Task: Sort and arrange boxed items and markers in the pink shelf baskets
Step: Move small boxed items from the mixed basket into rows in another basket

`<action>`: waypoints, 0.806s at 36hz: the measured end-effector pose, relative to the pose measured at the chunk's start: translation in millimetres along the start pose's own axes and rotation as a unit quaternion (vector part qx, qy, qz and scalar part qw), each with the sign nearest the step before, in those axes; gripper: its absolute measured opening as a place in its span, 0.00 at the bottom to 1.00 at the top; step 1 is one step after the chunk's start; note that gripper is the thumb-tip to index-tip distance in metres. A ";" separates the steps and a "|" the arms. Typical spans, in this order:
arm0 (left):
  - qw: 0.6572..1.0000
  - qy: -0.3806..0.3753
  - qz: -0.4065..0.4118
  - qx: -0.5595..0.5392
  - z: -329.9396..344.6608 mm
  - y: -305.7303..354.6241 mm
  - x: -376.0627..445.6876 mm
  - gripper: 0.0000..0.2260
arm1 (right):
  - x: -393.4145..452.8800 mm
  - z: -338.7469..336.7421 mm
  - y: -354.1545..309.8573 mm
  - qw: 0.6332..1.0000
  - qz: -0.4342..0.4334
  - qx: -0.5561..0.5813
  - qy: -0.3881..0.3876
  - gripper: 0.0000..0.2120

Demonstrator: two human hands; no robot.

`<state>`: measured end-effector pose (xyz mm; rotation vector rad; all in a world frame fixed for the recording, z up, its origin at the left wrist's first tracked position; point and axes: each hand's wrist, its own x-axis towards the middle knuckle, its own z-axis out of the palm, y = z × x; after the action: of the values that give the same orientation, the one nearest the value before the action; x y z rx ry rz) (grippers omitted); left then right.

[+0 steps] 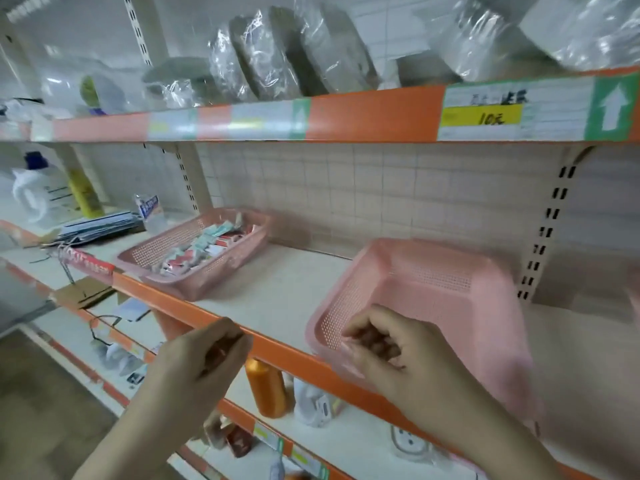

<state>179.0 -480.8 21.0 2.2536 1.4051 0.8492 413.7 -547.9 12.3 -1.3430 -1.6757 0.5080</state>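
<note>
Shop shelving, orange-edged middle shelf (pixel 284 299) with a tiled back wall. Two pink baskets on it. Far basket (pixel 194 251) at 10 o'clock, long axis running 7 to 1 o'clock, holds a heap of small boxed items (pixel 201 251); too blurred to count. Near basket (pixel 426 313) at 3 o'clock overhangs the shelf's front edge, long axis also roughly 7 to 1. My right hand (pixel 384 344) grips its front rim, fingers curled inside. My left hand (pixel 207 355) is clenched at the shelf edge; contents unreadable.
</note>
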 end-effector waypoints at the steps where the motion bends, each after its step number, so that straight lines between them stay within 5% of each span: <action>1: 1.000 0.011 0.005 0.002 -5.1 -8.2 10.9 0.07 | 13.1 9.0 0.5 1.000 -0.004 -0.001 0.001 0.02; 22: 0.999 -0.022 0.017 0.035 -81.2 -218.2 203.9 0.01 | 208.2 175.0 -4.5 0.996 0.038 -0.078 0.023 0.02; 29: 0.973 -0.188 0.040 0.129 -93.5 -296.8 274.4 0.23 | 265.2 235.5 -7.4 0.991 0.095 -0.074 0.049 0.04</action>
<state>5.1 -104.6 3.7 2.5094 1.3111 0.2445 212.2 -256.1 0.8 -1.6217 -1.5378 0.4257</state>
